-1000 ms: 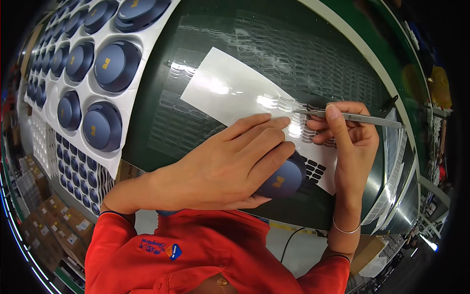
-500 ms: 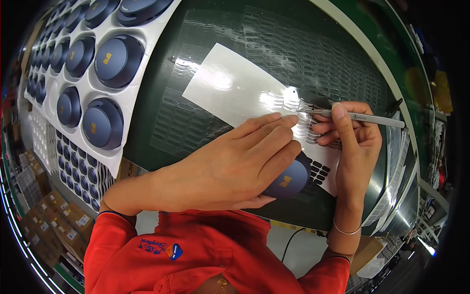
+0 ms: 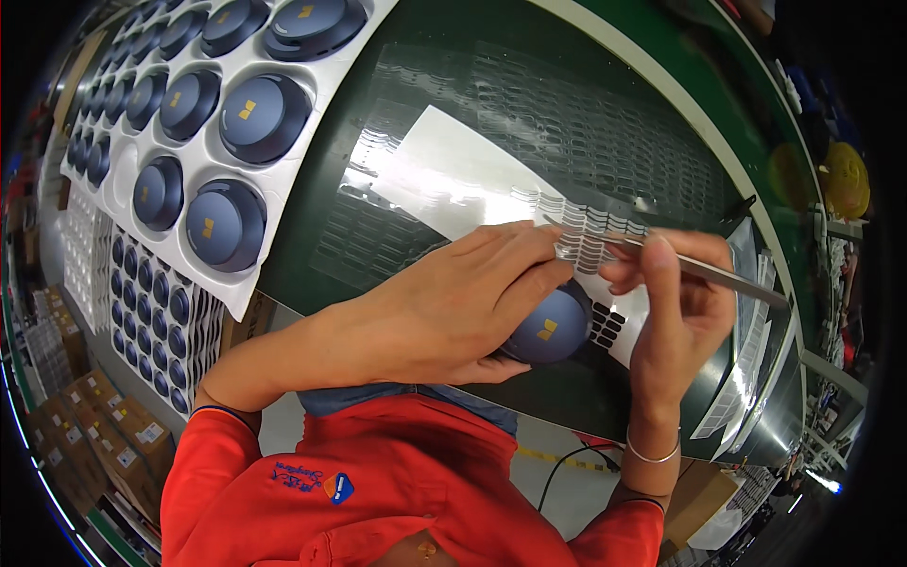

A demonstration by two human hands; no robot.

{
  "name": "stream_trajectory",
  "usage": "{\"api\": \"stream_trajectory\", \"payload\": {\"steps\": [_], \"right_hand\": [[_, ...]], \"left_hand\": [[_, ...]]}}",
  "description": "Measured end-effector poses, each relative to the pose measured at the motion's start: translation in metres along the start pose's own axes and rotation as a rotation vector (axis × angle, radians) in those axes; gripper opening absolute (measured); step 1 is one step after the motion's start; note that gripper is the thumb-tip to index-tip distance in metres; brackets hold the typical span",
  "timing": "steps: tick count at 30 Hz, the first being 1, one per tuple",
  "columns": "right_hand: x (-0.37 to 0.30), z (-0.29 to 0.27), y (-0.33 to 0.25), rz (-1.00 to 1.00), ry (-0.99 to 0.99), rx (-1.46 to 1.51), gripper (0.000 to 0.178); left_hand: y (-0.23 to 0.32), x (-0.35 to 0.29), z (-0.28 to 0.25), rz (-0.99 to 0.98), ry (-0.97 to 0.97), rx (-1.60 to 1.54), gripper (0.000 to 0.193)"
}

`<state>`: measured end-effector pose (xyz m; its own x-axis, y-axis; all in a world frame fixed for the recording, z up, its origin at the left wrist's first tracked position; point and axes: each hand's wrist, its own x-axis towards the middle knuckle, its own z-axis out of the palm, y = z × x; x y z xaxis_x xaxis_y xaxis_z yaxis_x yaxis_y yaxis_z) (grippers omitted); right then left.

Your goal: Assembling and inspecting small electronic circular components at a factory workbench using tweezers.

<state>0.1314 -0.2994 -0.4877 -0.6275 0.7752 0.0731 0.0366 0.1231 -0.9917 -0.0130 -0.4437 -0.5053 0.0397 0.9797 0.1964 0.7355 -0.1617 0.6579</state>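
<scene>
My left hand (image 3: 425,307) is closed around a dark blue headphone ear cup (image 3: 556,333) with a yellow mark on its face. Its thumb lies under the cup, and the other fingers reach over the top. My right hand (image 3: 675,307) pinches metal tweezers (image 3: 732,277), whose tips point left at my left fingertips. Whether anything sits between the tips is too small to tell. Below both hands lies a glossy white sheet (image 3: 453,175) with rows of curved clear stickers (image 3: 578,219) and small black rounded ones (image 3: 606,326) near its right end.
At left stands a white moulded tray (image 3: 269,241) holding several blue ear cups (image 3: 265,118). Clear die-cut film (image 3: 567,109) covers the far part of the dark green table (image 3: 326,161). More sheets (image 3: 746,378) lie at the right edge. Cardboard boxes (image 3: 104,425) are at lower left.
The tweezers have tilted, and their tips have moved left to my left fingertips. More of the ear cup's face shows beneath my left hand. The whole view has shifted slightly.
</scene>
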Motion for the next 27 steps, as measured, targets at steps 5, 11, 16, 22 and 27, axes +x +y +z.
{"api": "stream_trajectory", "payload": {"steps": [5,11,16,22,27], "right_hand": [[-0.024,-0.006,-0.029,-0.174,0.078,0.022,0.020],[-0.035,0.001,-0.032,-0.167,0.043,0.076,0.022],[-0.034,0.000,-0.027,-0.126,0.045,0.091,0.018],[-0.030,0.003,-0.025,-0.120,0.029,0.076,0.016],[-0.031,0.004,-0.025,-0.108,0.028,0.067,0.014]], "left_hand": [[0.013,0.004,0.001,-0.098,0.484,-0.064,0.085],[0.011,0.015,0.007,-0.118,0.737,0.088,0.089],[0.009,0.014,0.010,-0.149,0.766,0.199,0.089],[0.003,0.016,0.014,-0.111,0.797,0.244,0.087],[0.007,0.014,0.008,-0.065,0.744,0.222,0.088]]}}
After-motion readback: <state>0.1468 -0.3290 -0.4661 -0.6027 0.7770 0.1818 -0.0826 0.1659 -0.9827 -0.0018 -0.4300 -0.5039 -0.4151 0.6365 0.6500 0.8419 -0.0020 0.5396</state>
